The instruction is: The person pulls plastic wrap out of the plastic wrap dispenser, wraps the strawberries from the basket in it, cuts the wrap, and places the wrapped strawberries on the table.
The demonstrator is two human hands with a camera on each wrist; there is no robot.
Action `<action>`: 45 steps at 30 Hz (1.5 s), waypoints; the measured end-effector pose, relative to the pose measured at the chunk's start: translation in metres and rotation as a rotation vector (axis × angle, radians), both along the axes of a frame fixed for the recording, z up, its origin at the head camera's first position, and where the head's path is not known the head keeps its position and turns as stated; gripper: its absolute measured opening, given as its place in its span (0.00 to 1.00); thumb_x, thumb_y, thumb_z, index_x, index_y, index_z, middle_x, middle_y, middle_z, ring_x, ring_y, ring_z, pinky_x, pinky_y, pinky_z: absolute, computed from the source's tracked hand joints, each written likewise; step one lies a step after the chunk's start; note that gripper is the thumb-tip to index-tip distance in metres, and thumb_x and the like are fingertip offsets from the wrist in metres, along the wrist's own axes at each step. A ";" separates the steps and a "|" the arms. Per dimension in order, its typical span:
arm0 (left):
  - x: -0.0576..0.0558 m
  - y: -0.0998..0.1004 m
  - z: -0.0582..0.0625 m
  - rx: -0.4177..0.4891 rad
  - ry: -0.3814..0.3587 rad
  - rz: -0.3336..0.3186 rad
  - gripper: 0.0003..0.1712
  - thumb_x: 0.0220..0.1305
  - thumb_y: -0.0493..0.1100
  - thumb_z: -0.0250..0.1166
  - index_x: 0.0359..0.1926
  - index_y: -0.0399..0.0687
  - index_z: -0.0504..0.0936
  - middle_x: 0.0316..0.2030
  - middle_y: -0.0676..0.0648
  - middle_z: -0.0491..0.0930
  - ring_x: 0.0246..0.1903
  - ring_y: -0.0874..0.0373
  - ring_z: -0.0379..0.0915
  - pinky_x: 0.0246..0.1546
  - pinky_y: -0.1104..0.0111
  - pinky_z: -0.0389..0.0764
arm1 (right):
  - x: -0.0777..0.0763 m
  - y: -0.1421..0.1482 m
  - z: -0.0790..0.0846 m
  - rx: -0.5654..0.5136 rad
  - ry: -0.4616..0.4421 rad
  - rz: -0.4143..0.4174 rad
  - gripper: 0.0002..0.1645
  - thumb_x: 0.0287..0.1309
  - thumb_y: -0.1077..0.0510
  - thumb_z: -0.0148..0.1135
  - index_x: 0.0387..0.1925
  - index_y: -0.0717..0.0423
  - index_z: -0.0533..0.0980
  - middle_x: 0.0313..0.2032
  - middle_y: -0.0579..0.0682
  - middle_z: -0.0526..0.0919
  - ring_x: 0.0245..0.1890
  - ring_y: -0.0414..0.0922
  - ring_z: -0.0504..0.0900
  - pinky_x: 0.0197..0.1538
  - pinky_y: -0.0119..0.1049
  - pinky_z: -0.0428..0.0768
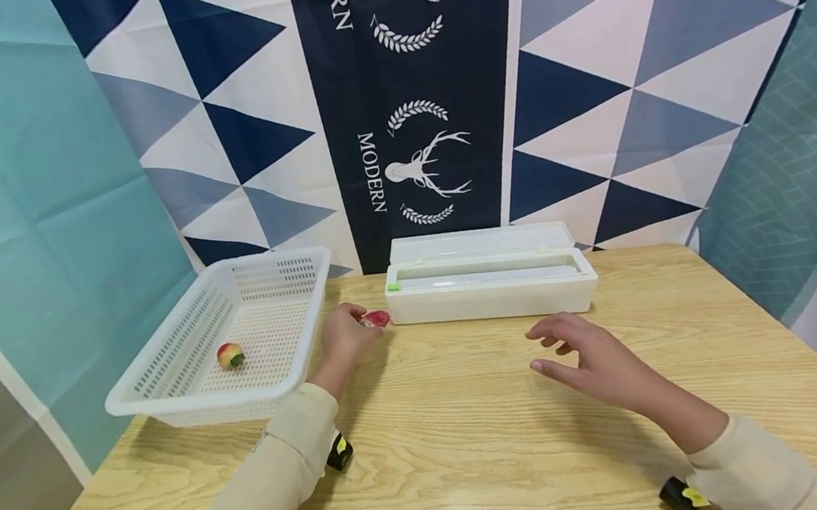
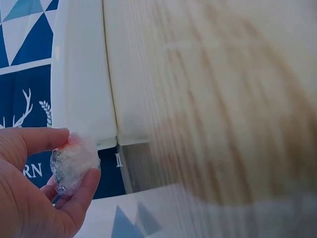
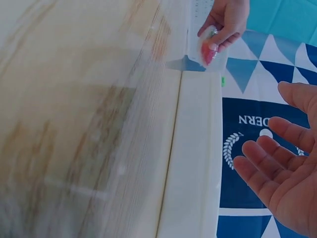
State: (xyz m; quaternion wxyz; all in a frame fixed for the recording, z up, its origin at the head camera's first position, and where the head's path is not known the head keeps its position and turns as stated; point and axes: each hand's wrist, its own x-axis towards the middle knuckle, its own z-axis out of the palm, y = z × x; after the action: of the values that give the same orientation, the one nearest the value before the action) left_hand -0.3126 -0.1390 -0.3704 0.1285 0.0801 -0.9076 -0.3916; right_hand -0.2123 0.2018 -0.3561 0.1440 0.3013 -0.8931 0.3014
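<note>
Between thumb and fingertips, my left hand (image 1: 348,336) pinches a small red-and-white thing wrapped in crinkled clear film (image 1: 378,319). The wrapping and a red patch show closely on the wrapped thing (image 2: 74,166) in the left wrist view; its kind is obscured by the film. It is held near the left end of a long white cling film dispenser box (image 1: 487,302), whose lid is raised. In front of that box's right part, my right hand (image 1: 586,353) hovers over the table with fingers loosely bent and nothing in them.
A white perforated plastic basket (image 1: 204,399) stands at the left of the wooden table (image 1: 454,423), holding a small red-and-yellow fruit (image 1: 229,355) with a green end. A green slider (image 1: 393,287) sits on the box's left end. Patterned cloth (image 1: 421,81) hangs behind the table.
</note>
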 end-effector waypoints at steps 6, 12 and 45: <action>-0.006 -0.002 -0.002 0.010 -0.034 0.017 0.23 0.45 0.41 0.75 0.45 0.41 0.83 0.40 0.44 0.82 0.42 0.48 0.76 0.49 0.59 0.75 | -0.001 -0.001 0.000 0.001 0.003 0.011 0.19 0.60 0.56 0.68 0.51 0.58 0.77 0.50 0.52 0.78 0.45 0.52 0.81 0.45 0.45 0.82; -0.013 -0.003 -0.006 0.021 -0.058 0.036 0.23 0.46 0.43 0.74 0.45 0.40 0.84 0.42 0.43 0.83 0.43 0.48 0.76 0.49 0.59 0.76 | -0.001 -0.002 0.001 0.008 -0.002 0.015 0.19 0.60 0.55 0.67 0.51 0.57 0.77 0.50 0.52 0.78 0.45 0.51 0.81 0.45 0.45 0.81; -0.023 -0.011 -0.011 -0.213 -0.119 0.114 0.25 0.57 0.51 0.70 0.41 0.31 0.81 0.39 0.37 0.81 0.41 0.45 0.77 0.47 0.58 0.78 | 0.001 -0.001 0.002 0.027 -0.029 0.022 0.21 0.60 0.53 0.67 0.51 0.58 0.76 0.49 0.51 0.79 0.45 0.49 0.80 0.46 0.46 0.81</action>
State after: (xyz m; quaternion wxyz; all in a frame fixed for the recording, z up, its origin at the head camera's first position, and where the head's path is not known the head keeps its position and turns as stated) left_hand -0.3354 -0.1502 -0.3814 0.1044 0.1404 -0.9440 -0.2797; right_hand -0.2110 0.2007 -0.3537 0.1235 0.3086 -0.8957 0.2953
